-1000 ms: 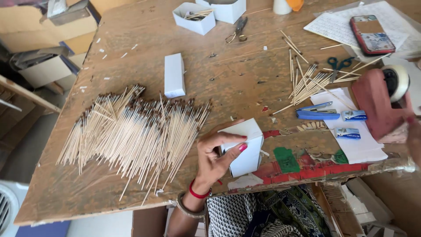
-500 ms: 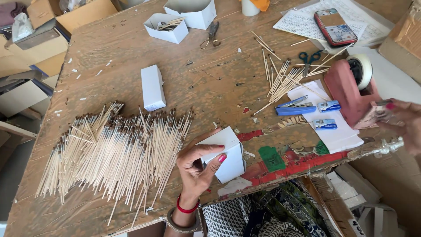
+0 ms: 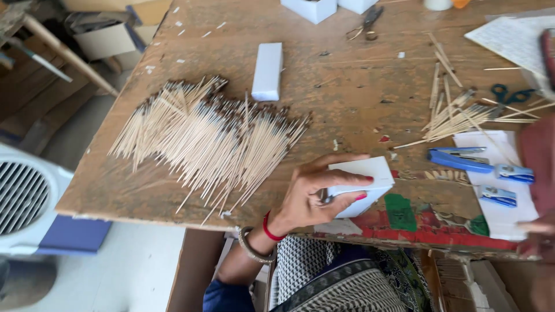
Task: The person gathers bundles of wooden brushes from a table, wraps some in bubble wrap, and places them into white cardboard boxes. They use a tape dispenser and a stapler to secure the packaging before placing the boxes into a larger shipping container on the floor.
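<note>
1. Since the frame half a second earlier, the left hand (image 3: 309, 199) had kept its hold on the small white cardboard box (image 3: 364, 184), while the right hand had dropped from beside the red tape dispenser to the table's near right corner.
2. The worn wooden tabletop (image 3: 358, 86), scuffed and paint-stained, filled most of the view, with a green patch and red paint along its near edge.
3. The large heap of thin pale wooden sticks with dark tips (image 3: 208, 138) lay at nine o'clock from the box, near the left hand but apart from it.
4. That white box sat at the table's near edge, clamped by the left hand: fingers (image 3: 341, 164) over the top, thumb on its near side.
5. A long white closed carton (image 3: 267, 71) lay at eleven o'clock from the box, just beyond the heap.
6. A smaller scatter of loose wooden sticks (image 3: 457, 118) lay at two o'clock.
7. A blue stapler (image 3: 462, 159) rested on white paper at three o'clock.
8. Only blurred fingertips of the right hand (image 3: 535, 228) showed at the frame edge; I could not tell its grip.
</note>
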